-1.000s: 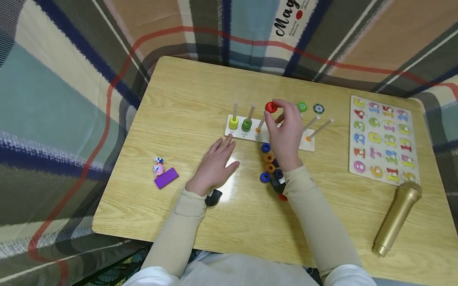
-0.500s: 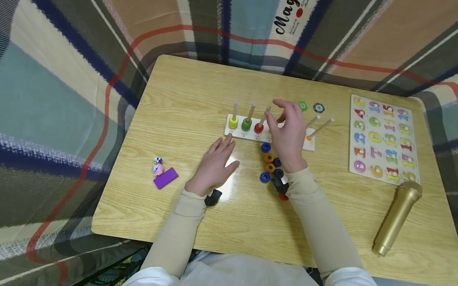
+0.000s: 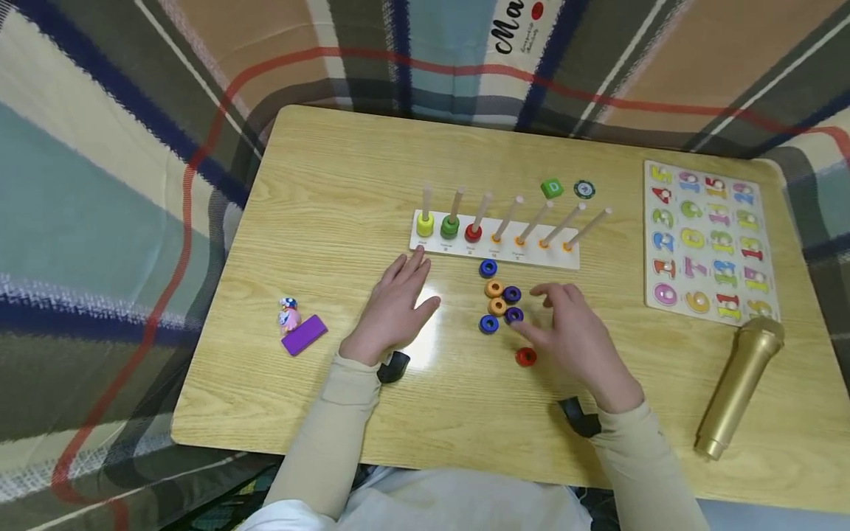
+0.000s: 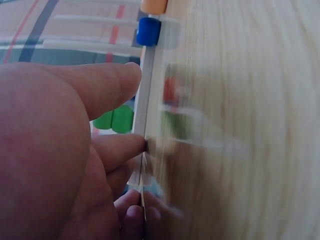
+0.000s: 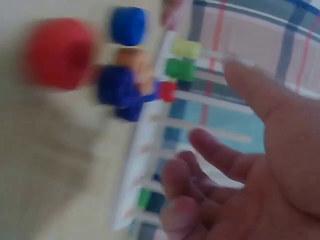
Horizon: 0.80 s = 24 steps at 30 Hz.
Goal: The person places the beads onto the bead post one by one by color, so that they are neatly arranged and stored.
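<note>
A white peg board (image 3: 527,258) with several upright wooden pegs lies across the table. Its leftmost peg carries yellow (image 3: 425,226), the second green (image 3: 449,228), and the third a red ring (image 3: 473,234). My left hand (image 3: 388,310) rests flat on the table, fingers spread, fingertips at the board's front left edge. Holding nothing, my right hand (image 3: 584,343) hovers with loosely bent fingers right of the loose rings. These are blue rings (image 3: 488,273), two orange rings (image 3: 494,294) and one red ring (image 3: 520,360). In the right wrist view the red ring (image 5: 55,55) is blurred.
Behind the board lie a green letter block (image 3: 552,188) and a round chip (image 3: 584,189). A number puzzle board (image 3: 707,243) and a gold microphone (image 3: 740,387) are at right. A purple block (image 3: 304,335) and small figurine (image 3: 288,317) sit at left.
My right hand released a red ring onto the third peg, then moved back toward me and right, above the table. The left hand stays at the board's edge.
</note>
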Motion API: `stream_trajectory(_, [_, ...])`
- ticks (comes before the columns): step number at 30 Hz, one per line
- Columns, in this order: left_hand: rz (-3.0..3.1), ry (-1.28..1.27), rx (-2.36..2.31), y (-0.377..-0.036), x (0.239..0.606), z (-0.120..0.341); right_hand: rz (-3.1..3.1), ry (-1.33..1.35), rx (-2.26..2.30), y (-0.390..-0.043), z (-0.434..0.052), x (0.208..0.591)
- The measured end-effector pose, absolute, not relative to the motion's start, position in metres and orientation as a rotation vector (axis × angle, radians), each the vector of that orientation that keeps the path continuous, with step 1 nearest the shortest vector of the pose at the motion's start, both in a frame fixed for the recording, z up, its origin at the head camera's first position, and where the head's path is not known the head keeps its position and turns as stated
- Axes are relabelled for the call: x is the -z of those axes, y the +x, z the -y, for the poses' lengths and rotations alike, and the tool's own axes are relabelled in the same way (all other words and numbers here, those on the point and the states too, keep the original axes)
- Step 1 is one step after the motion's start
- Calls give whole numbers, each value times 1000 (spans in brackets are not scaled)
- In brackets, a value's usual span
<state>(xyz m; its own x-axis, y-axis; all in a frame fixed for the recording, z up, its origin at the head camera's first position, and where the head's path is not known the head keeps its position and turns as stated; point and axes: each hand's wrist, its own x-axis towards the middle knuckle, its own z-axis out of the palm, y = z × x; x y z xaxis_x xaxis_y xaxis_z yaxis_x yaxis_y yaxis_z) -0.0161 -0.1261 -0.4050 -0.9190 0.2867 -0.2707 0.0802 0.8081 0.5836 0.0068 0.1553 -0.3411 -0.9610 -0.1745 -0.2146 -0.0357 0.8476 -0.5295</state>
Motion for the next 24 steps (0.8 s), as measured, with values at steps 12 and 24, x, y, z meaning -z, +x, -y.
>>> stream_trajectory(12, [-2663,299,-822,-19,406,124,-2687,-357,796,43,-184,378])
stream_trajectory(24, [-2653,292,-821,-17,406,125,-3009,-204,1485,-28,-149,334])
